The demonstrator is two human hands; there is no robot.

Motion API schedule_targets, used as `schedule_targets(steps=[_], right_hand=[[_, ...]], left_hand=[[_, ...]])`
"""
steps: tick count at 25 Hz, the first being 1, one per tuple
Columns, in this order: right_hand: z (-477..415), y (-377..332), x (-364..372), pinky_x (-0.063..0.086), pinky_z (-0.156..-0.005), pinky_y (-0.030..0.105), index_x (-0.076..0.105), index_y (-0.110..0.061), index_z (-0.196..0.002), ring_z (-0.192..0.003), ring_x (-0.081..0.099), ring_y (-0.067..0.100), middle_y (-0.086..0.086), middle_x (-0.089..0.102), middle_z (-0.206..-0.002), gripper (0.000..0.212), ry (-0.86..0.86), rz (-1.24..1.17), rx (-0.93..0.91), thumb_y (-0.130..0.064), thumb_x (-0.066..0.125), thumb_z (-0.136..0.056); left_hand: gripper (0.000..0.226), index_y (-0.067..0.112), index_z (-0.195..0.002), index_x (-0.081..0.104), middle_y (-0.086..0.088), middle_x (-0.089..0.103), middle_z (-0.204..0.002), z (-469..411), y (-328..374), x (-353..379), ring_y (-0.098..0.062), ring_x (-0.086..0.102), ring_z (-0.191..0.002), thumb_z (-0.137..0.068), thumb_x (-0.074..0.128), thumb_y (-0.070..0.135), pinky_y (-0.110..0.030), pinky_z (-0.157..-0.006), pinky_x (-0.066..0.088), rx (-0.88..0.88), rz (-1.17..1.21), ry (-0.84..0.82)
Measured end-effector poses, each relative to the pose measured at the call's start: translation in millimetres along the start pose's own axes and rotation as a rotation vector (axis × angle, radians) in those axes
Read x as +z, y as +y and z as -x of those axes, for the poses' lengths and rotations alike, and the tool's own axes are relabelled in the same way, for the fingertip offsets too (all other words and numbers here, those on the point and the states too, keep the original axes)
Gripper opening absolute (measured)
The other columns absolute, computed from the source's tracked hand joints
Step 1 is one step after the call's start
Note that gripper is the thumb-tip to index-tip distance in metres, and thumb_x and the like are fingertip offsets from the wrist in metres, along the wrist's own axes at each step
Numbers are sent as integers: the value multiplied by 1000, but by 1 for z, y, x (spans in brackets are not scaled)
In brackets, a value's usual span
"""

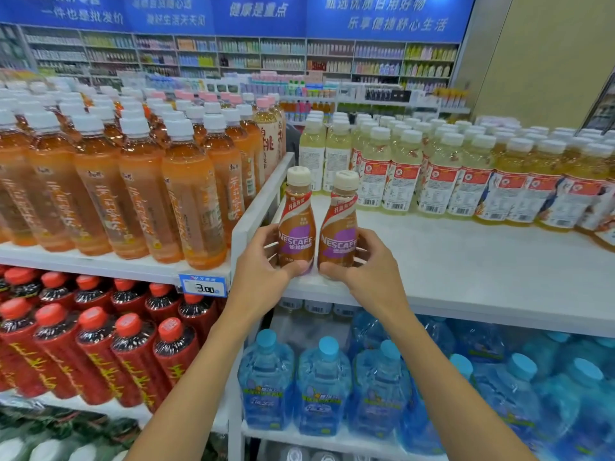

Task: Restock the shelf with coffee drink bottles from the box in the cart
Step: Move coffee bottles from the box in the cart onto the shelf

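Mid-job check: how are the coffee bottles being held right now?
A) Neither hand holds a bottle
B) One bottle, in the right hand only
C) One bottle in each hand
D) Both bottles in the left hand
C: the left hand grips the left coffee bottle and the right hand grips the right coffee bottle, both upright at the front edge of the white shelf.

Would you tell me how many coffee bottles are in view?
2: the left coffee bottle in the left hand, the right coffee bottle in the right hand, both at the front of the white shelf. None seem hidden.
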State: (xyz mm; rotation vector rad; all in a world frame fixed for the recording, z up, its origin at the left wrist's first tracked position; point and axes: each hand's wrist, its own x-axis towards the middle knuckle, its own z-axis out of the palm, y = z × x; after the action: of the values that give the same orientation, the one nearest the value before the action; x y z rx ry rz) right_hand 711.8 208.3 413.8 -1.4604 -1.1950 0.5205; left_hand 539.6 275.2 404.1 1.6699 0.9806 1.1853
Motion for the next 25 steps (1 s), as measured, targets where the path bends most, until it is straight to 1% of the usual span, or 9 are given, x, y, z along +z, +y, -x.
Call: schedule_targets(steps=[3,6,8,10,14,18,20,22,25], right_hand=[[2,0,9,49,-73,10,54,-31,-119,-97,62,-3,-13,63,-113,65,84,75,-35,-34,93,-67],[3,0,9,48,-77,11,52,-30,-125,-104,60,1,-10,59,-120,71,79,110,-43,-40,92,-67],[7,1,7,48,-81,12,52,-31,-129,-108,59,1,-12,58,-123,72,83,82,-35,-43,91,-69],[10,1,7,50,-81,13,53,-34,-126,-105,61,-1,-14,61,-122,64,106,49,-39,-41,89,-73],[7,1,9,51,-81,14,55,-40,-118,-100,62,-5,-19,64,-114,51,111,23,-29,-30,86,-79],[-10,3,13,49,-80,12,60,-30,-126,-100,62,-4,-13,67,-116,50,100,54,-43,-27,83,-82],[-21,3,16,50,-82,13,60,-26,-129,-98,62,-2,-12,67,-114,51,104,66,-47,-26,82,-83],[-30,4,17,48,-79,10,60,-23,-130,-94,62,-1,-12,66,-111,51,101,79,-47,-25,82,-83],[-38,7,19,46,-78,10,60,-21,-131,-98,63,5,-8,67,-114,52,97,90,-51,-24,81,-84]], left_hand=[[74,23,-137,51,9,64,-126,-3,2,0,-3,62,-114,-74,88,15,-33,-100,54,16,-13,3],[75,24,-140,53,11,65,-128,-1,2,-1,-3,61,-117,-74,89,19,-31,-101,53,29,-30,6],[74,23,-138,54,11,66,-127,4,2,0,-2,64,-113,-74,89,21,-25,-96,54,28,-7,29],[68,22,-132,58,11,68,-122,6,2,2,-1,67,-106,-73,90,21,-21,-90,56,29,8,71],[64,23,-129,62,14,71,-114,1,2,4,1,68,-99,-72,90,22,-20,-87,56,18,-22,106],[64,20,-133,61,12,69,-115,-16,4,8,2,66,-97,-75,88,21,-9,-77,51,19,-68,102],[63,17,-135,60,8,69,-118,-26,3,11,-1,65,-99,-78,86,20,-7,-76,48,42,-98,91],[62,16,-138,59,4,69,-123,-35,1,15,-8,66,-106,-81,83,20,-13,-85,50,66,-139,84],[60,20,-138,59,5,70,-124,-44,-5,20,-11,65,-112,-82,81,24,-35,-100,54,79,-183,88]])
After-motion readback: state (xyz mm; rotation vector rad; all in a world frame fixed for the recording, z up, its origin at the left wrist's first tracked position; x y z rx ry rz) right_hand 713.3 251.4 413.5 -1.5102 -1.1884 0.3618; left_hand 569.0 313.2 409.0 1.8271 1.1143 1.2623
